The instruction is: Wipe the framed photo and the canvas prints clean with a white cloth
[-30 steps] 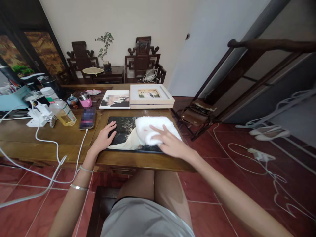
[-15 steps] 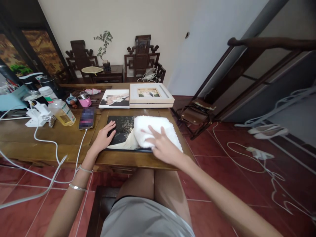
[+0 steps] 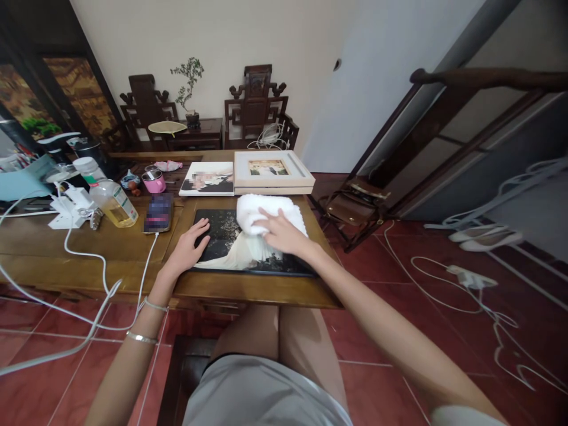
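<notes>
A dark photo panel (image 3: 217, 234) with a pale, flowing dress printed on it lies flat on the wooden table. My left hand (image 3: 189, 245) rests on the panel's left edge, fingers spread. With my right hand (image 3: 284, 234) I press a folded white fluffy towel (image 3: 255, 207) onto the panel's upper right part. The towel and my right forearm hide some of the picture. My right fingertips lie on top of the towel, with the thumb at its near side.
Behind the panel are a white photo print (image 3: 206, 186) and a framed picture box (image 3: 275, 186). To the left stand a phone (image 3: 157, 214) on a cable, a bottle of yellow liquid (image 3: 115, 204), a pink cup (image 3: 153, 181) and a white power adapter (image 3: 66, 216). A chair (image 3: 368, 189) stands right.
My right hand has slid the towel away from me and slightly left, uncovering the lower right of the panel. My left hand stays on the left edge.
</notes>
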`<state>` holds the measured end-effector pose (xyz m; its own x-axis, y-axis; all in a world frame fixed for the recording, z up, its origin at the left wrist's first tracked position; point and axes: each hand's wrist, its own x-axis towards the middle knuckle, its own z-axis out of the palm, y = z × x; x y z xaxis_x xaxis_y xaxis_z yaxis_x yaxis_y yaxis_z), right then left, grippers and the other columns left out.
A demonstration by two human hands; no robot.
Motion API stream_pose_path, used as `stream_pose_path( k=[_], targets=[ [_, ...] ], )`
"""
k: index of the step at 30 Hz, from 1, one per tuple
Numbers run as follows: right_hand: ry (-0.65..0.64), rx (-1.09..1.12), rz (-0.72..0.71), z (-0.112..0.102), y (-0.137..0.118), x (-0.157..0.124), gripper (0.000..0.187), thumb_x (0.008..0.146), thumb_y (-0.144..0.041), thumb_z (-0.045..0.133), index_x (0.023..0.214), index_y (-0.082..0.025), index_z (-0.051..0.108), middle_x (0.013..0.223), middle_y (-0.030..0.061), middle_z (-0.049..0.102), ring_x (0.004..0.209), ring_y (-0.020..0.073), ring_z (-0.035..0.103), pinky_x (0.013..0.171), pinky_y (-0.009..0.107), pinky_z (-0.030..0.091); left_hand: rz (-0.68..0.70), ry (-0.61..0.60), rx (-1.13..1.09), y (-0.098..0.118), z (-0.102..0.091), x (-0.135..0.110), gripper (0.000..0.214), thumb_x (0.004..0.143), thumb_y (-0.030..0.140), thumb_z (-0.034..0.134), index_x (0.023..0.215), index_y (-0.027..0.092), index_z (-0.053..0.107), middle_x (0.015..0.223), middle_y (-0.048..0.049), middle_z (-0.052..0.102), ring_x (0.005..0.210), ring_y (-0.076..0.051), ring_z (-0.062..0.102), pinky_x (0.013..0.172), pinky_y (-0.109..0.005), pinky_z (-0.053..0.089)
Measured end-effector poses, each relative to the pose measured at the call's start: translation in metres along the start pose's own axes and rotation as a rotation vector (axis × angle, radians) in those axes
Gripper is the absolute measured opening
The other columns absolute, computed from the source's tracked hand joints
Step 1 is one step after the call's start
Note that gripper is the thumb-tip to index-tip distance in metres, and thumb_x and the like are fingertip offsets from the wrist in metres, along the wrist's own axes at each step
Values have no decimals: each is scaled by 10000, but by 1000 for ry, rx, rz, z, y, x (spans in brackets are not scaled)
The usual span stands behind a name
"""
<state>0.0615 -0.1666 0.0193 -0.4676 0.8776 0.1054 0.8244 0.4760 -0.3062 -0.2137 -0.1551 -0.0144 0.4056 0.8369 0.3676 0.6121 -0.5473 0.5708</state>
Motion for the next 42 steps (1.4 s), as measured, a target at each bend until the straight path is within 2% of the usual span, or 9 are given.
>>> stream_pose_path(
  k=[3,6,15,19,23,29,33,36,42],
  targets=[
    [17,-53,90,-3,14,34,495,802,-113,418,1275,-150,557,1352,164,531,1396,339,238,1037,696,163,-5,7,3,0,0,0,429,909,391,460,1242,152,585,1398,-120,498,1334,-228,420,1136,-444,298],
    [18,-95,89,-2,9,35,485,815,-129,415,1279,-132,556,1361,189,514,1392,357,235,1021,704,185,-17,14,6,1,0,0,422,906,382,466,1234,147,592,1387,-120,509,1326,-223,432,1136,-434,303],
    [-89,-85,-152,4,-65,-83,511,657,-34,434,1088,-178,669,1503,63,342,1421,365,114,1057,720,121,-14,30,7,1,3,0,421,906,352,458,1225,115,597,1380,-137,513,1321,-233,438,1137,-428,303],
    [-126,-87,-190,2,-74,-102,499,634,-26,440,1036,-181,691,1520,49,304,1422,366,96,1062,722,99,-3,31,7,1,3,0,425,907,347,451,1226,104,594,1377,-143,516,1321,-225,439,1135,-419,307],
    [-113,-70,-162,0,-56,-76,540,651,-28,423,1111,-182,661,1502,65,346,1424,333,132,1065,702,135,1,24,16,1,2,0,423,909,348,446,1232,114,588,1387,-138,506,1325,-223,433,1133,-428,310],
    [-49,-98,38,-6,-9,10,557,755,-69,399,1286,-131,552,1439,176,425,1410,341,187,1037,696,178,-1,16,14,2,1,-1,423,912,349,440,1232,114,586,1388,-138,504,1326,-220,432,1133,-426,309],
    [-48,-120,110,-6,-3,38,549,781,-76,384,1309,-117,528,1369,198,499,1401,344,206,1010,706,213,-17,26,19,3,1,-1,429,910,345,447,1242,107,576,1382,-142,511,1327,-223,431,1136,-420,306],
    [-43,-126,53,-1,-19,19,525,774,-82,395,1266,-137,568,1460,144,406,1411,362,153,1015,727,173,-20,26,25,4,2,-1,439,913,338,440,1267,106,555,1395,-141,496,1334,-224,421,1137,-425,303],
    [-94,-90,-168,6,-67,-65,541,671,-35,431,1151,-166,645,1507,76,336,1424,358,100,1049,723,116,-22,25,26,3,4,-2,437,915,335,426,1277,121,549,1399,-133,494,1339,-223,413,1138,-432,300]
  ],
)
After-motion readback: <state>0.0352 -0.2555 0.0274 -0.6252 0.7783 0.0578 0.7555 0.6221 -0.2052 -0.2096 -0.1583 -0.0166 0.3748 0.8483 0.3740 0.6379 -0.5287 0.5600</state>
